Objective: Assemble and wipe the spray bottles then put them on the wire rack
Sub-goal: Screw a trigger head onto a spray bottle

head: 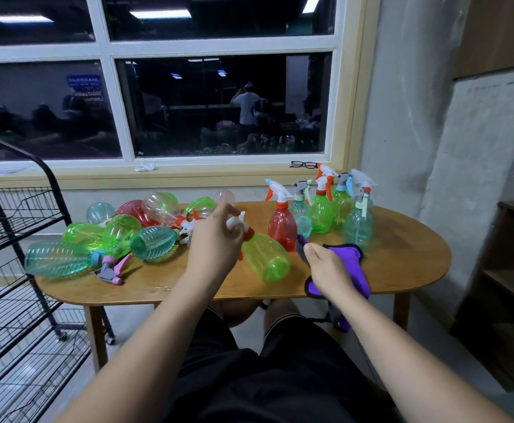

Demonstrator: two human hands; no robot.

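The wire rack [20, 227] stands at the far left, just beside the bench [402, 264], its shelves showing no bottles in the part in view; next comes a loose pile of bottles [112, 236] lying on their sides, one teal bottle [57, 259] right at the bench's left end, where a nudge could roll it off; at centre the left grip [216, 239] is curled round the white trigger head [237, 222] of a yellow-green bottle [266, 261], which slants down over the bench, whether resting on it I cannot tell; held by the head alone, the body could swing into the red bottle [281, 227] just behind, or drop if the collar is not screwed home; the right grip [329, 267] clutches a purple cloth [350, 264] close by; beyond stand the assembled bottles [341, 206], crowded enough that one knock may topple several.
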